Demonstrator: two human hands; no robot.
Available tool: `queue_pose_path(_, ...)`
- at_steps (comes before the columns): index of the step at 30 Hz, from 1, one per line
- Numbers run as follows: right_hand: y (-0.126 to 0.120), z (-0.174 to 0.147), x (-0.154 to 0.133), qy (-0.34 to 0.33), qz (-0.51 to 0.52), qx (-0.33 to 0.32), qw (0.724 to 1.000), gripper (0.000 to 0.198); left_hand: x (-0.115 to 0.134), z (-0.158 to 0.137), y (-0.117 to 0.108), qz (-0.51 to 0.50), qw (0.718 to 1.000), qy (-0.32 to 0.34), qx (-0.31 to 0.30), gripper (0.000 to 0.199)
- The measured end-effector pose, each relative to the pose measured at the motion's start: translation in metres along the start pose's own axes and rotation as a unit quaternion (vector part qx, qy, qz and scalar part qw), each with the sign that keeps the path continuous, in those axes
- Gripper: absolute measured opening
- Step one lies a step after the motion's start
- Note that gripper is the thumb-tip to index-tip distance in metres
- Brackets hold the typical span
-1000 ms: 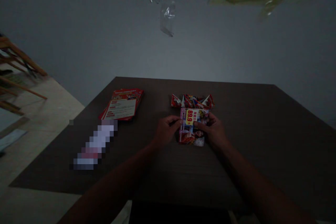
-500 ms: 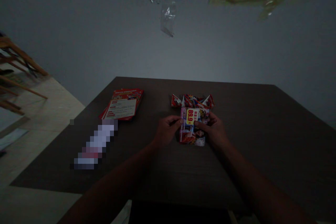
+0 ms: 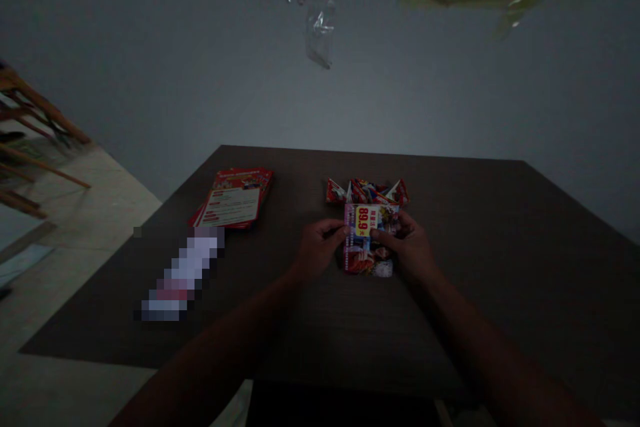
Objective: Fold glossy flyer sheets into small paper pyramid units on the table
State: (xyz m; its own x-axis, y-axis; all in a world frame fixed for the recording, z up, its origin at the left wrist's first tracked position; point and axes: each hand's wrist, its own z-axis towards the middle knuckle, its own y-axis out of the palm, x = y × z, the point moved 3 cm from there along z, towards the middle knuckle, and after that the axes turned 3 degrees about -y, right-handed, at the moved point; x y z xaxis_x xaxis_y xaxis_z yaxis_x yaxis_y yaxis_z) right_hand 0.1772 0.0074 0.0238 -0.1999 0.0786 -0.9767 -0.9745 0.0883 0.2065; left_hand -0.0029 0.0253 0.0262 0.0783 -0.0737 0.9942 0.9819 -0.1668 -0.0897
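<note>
Between my two hands is a colourful printed flyer, folded small, with a yellow "89.9" price patch near its top. My left hand pinches its left edge between thumb and fingers. At the right edge, my right hand grips it with the thumb on the front and the fingers behind. Just beyond the flyer lie several folded red paper pieces with pointed, triangular ends. Their near side is partly hidden by the flyer.
A fanned stack of red leaflets lies on the left of the dark wooden table. Nearer me is a blurred-out pale item. The grey wall with tape scraps borders the far edge. Wooden furniture stands at far left.
The flyer has shifted very slightly, its lower edge a little to the right. Both hands keep their hold, and the other things stay where they were.
</note>
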Motion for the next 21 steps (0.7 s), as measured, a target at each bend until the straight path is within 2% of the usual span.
queue_pose_path(11, -0.003, 0.002, 0.003, 0.003, 0.003, 0.008, 1.0, 0.042, -0.001, 0.001, 0.001, 0.003, 1.0, 0.009, -0.01, 0.025)
queue_pose_path(21, 0.001, 0.005, 0.009, 0.092, 0.069, 0.003, 0.993, 0.05, -0.012, 0.003, 0.001, 0.026, 1.0, 0.007, -0.005, 0.027)
